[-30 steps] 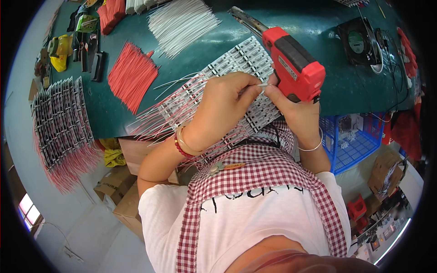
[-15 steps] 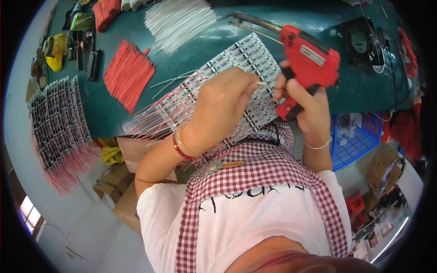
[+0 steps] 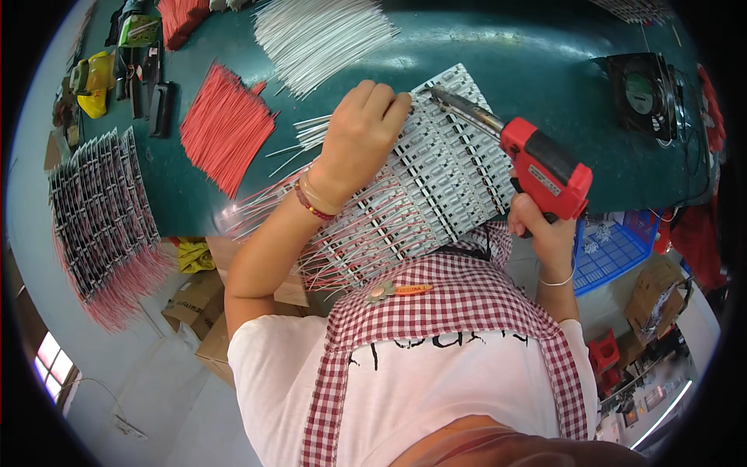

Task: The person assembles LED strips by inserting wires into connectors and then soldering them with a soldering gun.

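Observation:
A panel of small grey circuit modules [image 3: 447, 175] lies tilted at the table's front edge, red and white wires trailing from its left side. My left hand [image 3: 359, 132] is over the panel's far left part, fingers pinched near its far edge. White wires [image 3: 311, 132] stick out beside that hand; the pinched end is hidden, though a white wire showed there just before. My right hand [image 3: 545, 233] grips the handle of a red and black soldering gun [image 3: 548, 171]. Its metal tip reaches the panel's far edge, close to my left fingertips.
Bundles of red wires [image 3: 226, 128] and white wires [image 3: 323, 43] lie on the green table [image 3: 537, 47]. A wired panel stack [image 3: 105, 218] hangs at the left edge. A black fan [image 3: 642, 93] stands at the right, above a blue basket [image 3: 618, 253].
My left hand has moved away from me to the panel's far edge. The soldering gun has swung down, its tip now over the panel by my left fingers. The panel has shifted slightly right.

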A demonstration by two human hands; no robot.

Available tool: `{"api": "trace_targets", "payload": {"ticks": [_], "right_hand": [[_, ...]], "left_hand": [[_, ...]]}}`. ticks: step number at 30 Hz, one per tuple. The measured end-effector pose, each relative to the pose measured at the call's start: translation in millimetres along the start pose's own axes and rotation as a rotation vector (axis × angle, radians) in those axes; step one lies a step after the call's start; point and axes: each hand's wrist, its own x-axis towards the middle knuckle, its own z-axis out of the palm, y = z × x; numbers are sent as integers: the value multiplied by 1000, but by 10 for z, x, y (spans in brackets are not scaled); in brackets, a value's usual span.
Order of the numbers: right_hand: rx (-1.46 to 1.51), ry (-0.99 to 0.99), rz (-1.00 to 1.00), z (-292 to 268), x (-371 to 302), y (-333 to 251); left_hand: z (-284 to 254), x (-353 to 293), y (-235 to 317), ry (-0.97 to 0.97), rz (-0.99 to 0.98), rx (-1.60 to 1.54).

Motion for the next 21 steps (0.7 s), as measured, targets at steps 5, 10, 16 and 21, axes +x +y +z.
{"api": "trace_targets", "payload": {"ticks": [5,10,16,21], "right_hand": [[-149,4,-7,39,30,8],[-247,33,-110,97,79,41],[-321,1,-82,68,2,105],[-291,53,-165,80,-29,90]], "left_hand": [[43,1,-3,24,-25,-17],[60,7,-25,23,-39,-19],[61,-7,-25,26,-55,-25],[61,-2,-23,21,-65,-17]]}}
